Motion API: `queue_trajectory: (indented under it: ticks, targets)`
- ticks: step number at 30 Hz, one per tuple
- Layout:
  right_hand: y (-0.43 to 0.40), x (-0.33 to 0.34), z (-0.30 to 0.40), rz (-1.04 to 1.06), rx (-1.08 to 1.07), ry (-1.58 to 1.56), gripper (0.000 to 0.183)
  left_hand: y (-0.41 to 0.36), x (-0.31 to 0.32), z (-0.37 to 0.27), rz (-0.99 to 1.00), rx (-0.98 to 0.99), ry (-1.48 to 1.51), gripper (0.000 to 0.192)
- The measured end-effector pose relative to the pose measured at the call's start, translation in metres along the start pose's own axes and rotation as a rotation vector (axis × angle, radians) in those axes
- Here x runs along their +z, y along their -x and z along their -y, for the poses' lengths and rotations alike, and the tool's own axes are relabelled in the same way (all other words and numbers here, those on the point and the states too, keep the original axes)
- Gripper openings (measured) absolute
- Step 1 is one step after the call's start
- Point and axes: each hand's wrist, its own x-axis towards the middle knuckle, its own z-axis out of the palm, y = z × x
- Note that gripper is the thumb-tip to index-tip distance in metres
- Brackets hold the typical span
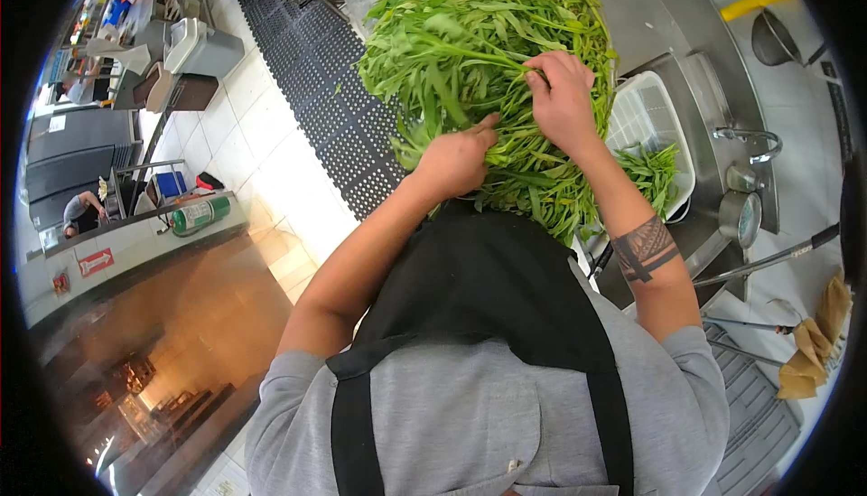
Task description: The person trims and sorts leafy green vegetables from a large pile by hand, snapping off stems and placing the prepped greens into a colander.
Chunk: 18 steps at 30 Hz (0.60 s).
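A large heap of leafy green vegetable [494, 8] with long stems lies before me on the counter, partly over clear plastic. My right hand [562, 93] pinches the ends of green stems [484, 55] between thumb and fingers; their leafy part reaches left and is blurred. My left hand [460, 154] is low over the near part of the heap, its fingers curled round leafy stems that stick out on both sides. Right of the heap, a white plastic basket [681, 130] holds a smaller pile of green leaves [650, 171].
The basket stands in a steel sink [704, 83] with a faucet [752, 140]. Steel pots [739, 218] are beside it. A perforated black mat [318, 96] covers floor at left. Beyond are grey bins [203, 49], a green cylinder [201, 215] and another person [82, 211] at far left.
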Motion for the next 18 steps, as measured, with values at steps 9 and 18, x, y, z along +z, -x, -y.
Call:
queue_trajectory:
  ticks: [9,18]
  targets:
    - [0.003,-0.005,-0.009,0.026,-0.038,-0.033,0.013,0.044,-0.061,-0.004,-0.403,-0.065,0.076,0.048]
    - [0.004,-0.008,-0.001,0.121,-0.148,0.033,0.017,-0.034,-0.088,-0.026,-0.296,0.204,-0.337,0.036]
